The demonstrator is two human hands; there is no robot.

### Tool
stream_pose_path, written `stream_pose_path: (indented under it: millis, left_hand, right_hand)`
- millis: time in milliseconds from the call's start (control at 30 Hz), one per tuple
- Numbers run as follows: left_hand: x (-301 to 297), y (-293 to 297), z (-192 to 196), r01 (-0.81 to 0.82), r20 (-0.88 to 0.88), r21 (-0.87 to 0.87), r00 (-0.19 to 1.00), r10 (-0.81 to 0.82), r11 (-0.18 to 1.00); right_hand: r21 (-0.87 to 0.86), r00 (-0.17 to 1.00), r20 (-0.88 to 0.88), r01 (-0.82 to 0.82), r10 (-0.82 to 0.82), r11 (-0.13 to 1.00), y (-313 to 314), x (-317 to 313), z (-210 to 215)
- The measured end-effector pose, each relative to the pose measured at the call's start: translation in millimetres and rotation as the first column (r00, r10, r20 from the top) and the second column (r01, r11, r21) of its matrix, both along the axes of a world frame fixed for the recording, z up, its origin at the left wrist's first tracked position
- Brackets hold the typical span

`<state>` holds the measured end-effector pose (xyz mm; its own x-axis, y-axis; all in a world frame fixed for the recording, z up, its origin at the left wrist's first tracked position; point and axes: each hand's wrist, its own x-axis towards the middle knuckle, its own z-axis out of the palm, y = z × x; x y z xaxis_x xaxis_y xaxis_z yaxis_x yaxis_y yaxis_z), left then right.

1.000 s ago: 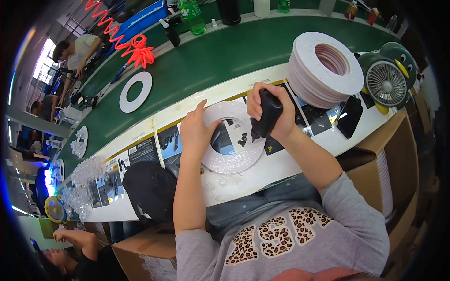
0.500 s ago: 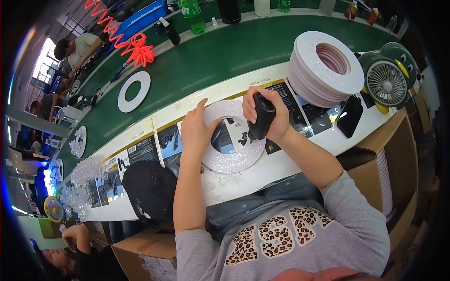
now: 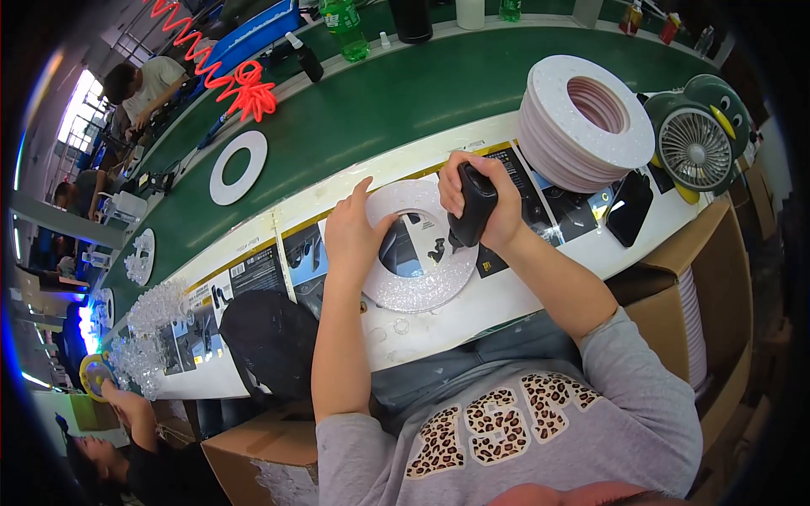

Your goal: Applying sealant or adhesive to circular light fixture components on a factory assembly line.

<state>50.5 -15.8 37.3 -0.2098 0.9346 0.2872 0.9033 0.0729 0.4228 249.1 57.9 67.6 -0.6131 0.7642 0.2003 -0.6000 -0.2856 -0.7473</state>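
Note:
A flat white speckled ring [image 3: 419,289] lies in front of me on the white work surface. My left hand [image 3: 348,234] rests on its left side, thumb and index finger stretched apart. In my right hand [image 3: 494,202] is a black handheld power tool [image 3: 473,205], gripped from above. Its lower end points down at the right part of the ring; the exact contact point is hidden. Printed sheets show through the ring's opening and around it. A small clear round piece [image 3: 400,326] lies just below the ring.
Right of me stand a tall stack of white rings [image 3: 582,160], a dark phone [image 3: 629,209], a green fan [image 3: 695,152] and a cardboard box [image 3: 675,320]. A black cap-like object [image 3: 268,341] and clear plastic parts [image 3: 152,325] are left. Another ring [image 3: 238,168] lies on the green belt [image 3: 380,110].
The ring on the green belt has shifted slightly left and nearer. A co-worker at the lower left has stretched an arm toward a yellow fan. My hands stay nearly still.

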Motion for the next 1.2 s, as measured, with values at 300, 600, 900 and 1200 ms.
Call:
stream_pose_path:
  millis: [300,600,900,1200]
  left_hand:
    - [-1,-1,0,-0.008,0.006,-0.008,1.000,0.009,1.000]
    - [2,-1,0,-0.059,-0.023,-0.013,0.998,0.059,0.998]
    - [3,0,0,-0.067,-0.031,-0.013,0.997,0.067,0.998]
    - [4,0,1,-0.072,-0.029,-0.027,0.997,0.071,0.997]
  right_hand:
    - [0.004,1.000,0.015,0.023,-0.023,1.000,0,1,4]
    - [0.005,0.999,-0.050,-0.022,0.022,1.000,-12,1,9]
    - [0.009,0.994,-0.048,-0.100,0.101,0.995,-22,-8,3]
    - [0.009,0.995,-0.027,-0.100,0.100,0.995,-22,-9,1]
